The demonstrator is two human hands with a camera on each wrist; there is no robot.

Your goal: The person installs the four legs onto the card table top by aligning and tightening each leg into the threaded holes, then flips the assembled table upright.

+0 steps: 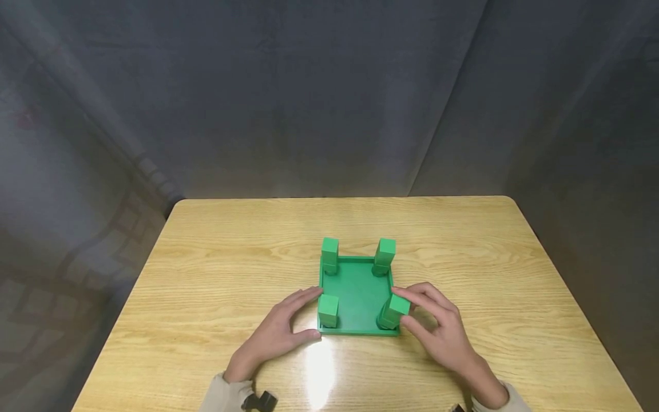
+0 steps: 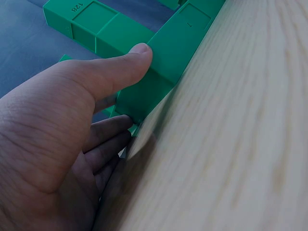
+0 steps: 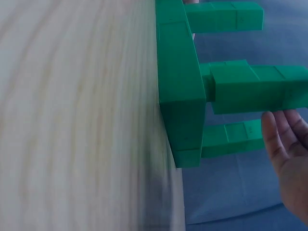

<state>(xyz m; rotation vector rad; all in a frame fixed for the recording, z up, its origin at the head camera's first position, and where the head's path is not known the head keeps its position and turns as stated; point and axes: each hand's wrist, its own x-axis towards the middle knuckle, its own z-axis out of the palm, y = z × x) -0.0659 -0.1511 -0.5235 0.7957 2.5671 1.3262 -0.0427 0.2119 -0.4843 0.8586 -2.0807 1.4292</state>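
A shallow green square tray lies on the table, with a green block post rising at each corner. My left hand grips the tray's near left corner: the thumb lies on the front wall in the left wrist view, the fingers along the left side. Beside it stands the near left post. With thumb and forefinger my right hand pinches the near right post, which leans a little to the right. A narrower neck shows beneath that post's block in the right wrist view.
Two more posts stand at the back, the far left one and the far right one. The wooden table extends around the tray. Dark curtains hang behind the table and along both sides.
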